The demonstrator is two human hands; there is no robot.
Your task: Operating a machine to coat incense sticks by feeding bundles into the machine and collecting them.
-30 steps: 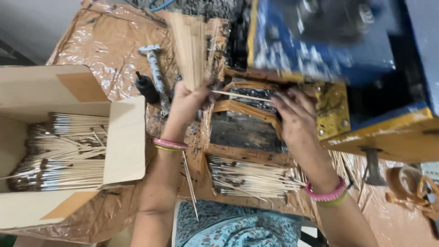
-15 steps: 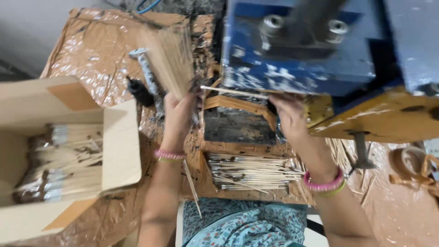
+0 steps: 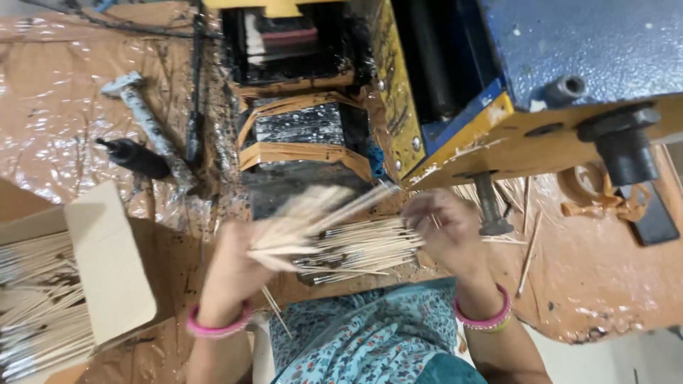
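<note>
The thin sticks (image 3: 334,213) are pale beige, and some in the pile (image 3: 363,249) have dark grey tips. The machine (image 3: 569,43) is blue with white speckles, and its plate (image 3: 541,139) is yellow-orange. The plastic sheet (image 3: 64,121) is shiny brown with black stains. The box (image 3: 107,270) is plain light brown. Both bangles (image 3: 217,328) are pink. The cloth (image 3: 370,334) is teal with a small flower pattern.

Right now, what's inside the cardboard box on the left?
The cardboard box holds many thin pale sticks lying side by side, some with dark coated ends. An open flap covers their right-hand ends, and the box runs off the frame, so its bottom and full contents stay hidden.
</note>
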